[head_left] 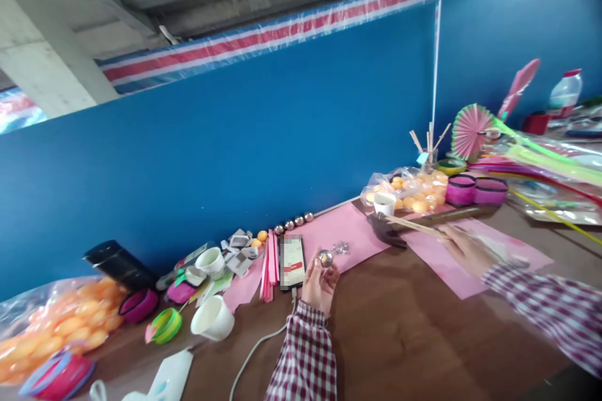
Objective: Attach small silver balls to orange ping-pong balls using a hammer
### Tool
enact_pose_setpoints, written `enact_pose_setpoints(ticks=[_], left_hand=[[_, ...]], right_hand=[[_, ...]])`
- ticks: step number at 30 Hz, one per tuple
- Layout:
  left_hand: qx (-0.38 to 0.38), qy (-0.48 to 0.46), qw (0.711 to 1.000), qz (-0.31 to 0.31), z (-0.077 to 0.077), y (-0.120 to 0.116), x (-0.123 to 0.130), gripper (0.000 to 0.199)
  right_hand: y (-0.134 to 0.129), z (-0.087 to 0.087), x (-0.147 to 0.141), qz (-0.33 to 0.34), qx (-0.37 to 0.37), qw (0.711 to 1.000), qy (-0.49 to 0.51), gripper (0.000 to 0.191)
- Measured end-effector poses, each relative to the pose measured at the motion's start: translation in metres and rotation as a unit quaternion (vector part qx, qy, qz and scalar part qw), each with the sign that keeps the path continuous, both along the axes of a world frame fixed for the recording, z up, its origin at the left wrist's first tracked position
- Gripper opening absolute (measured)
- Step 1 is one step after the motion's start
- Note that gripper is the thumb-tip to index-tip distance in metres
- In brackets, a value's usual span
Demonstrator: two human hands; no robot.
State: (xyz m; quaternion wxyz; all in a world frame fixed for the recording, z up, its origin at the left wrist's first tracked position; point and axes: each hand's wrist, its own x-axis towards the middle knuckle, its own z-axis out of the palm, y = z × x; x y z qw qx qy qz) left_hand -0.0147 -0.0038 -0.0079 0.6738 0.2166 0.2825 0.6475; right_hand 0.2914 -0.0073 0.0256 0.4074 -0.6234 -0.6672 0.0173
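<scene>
Left hand (320,285) pinches the ball (325,257); from the right hand (463,249), fingers closed on it, the stick (414,224) runs leftward beside the cup (384,203)

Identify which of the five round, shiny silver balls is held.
The round, shiny silver ball in the person's left hand; the other four sit in a row along the blue partition.

The left hand (318,286) holds a shiny silver ball (325,257); the right hand (463,250) grips a pale wooden stick (414,225) (its tip near a white cup (384,204)).
</scene>
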Motion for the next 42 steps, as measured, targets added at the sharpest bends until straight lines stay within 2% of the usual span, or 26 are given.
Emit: enact_pose_setpoints(ticks=[2,4,6,7,9,11,17,22,25,29,33,36,42], left_hand=[[-0.006,0.008,1.000,0.013,-0.001,0.001,0.001,0.031],[-0.008,0.015,0.999,0.030,-0.002,0.002,0.001,0.028],[-0.002,0.014,0.999,0.044,-0.003,0.002,0.001,0.025],[0.002,0.012,0.999,0.048,-0.004,0.003,0.001,0.025],[0.011,0.008,0.999,0.052,-0.005,0.003,0.001,0.024],[0.019,0.008,0.998,0.052,-0.006,0.004,0.001,0.023],[0.026,0.028,0.997,0.062,-0.007,0.006,0.000,0.024],[0.019,0.031,0.997,0.066,-0.007,0.006,0.000,0.029],[0.023,0.028,0.997,0.068,-0.006,0.006,0.001,0.032],[0.012,0.031,0.996,0.080,-0.005,0.007,0.002,0.036],[0.021,0.047,0.995,0.080,-0.003,0.007,0.003,0.038],[0.026,0.060,0.995,0.074,-0.001,0.006,0.003,0.039],[0.021,0.071,0.993,0.087,-0.004,0.007,0.004,0.039]], right_hand=[[-0.020,0.001,-0.028,0.083,-0.091,0.990,0.075,0.030],[-0.042,0.005,-0.056,0.171,-0.164,0.962,0.136,0.035],[-0.059,0.012,-0.080,0.223,-0.167,0.955,0.102,0.032],[-0.065,0.016,-0.089,0.231,-0.142,0.960,0.069,0.030],[-0.069,0.020,-0.100,0.229,-0.077,0.970,0.022,0.027],[-0.067,0.020,-0.104,0.228,-0.042,0.973,0.003,0.028],[-0.058,0.019,-0.106,0.274,-0.105,0.956,-0.017,0.033],[-0.059,0.024,-0.108,0.262,-0.090,0.961,-0.011,0.044],[-0.058,0.026,-0.107,0.269,-0.098,0.958,-0.018,0.042],[-0.059,0.029,-0.105,0.246,-0.078,0.966,-0.010,0.041],[-0.057,0.021,-0.106,0.247,-0.066,0.967,0.006,0.042],[-0.054,0.015,-0.108,0.260,-0.089,0.962,0.004,0.042],[-0.053,0.018,-0.107,0.253,-0.085,0.964,0.004,0.042]])
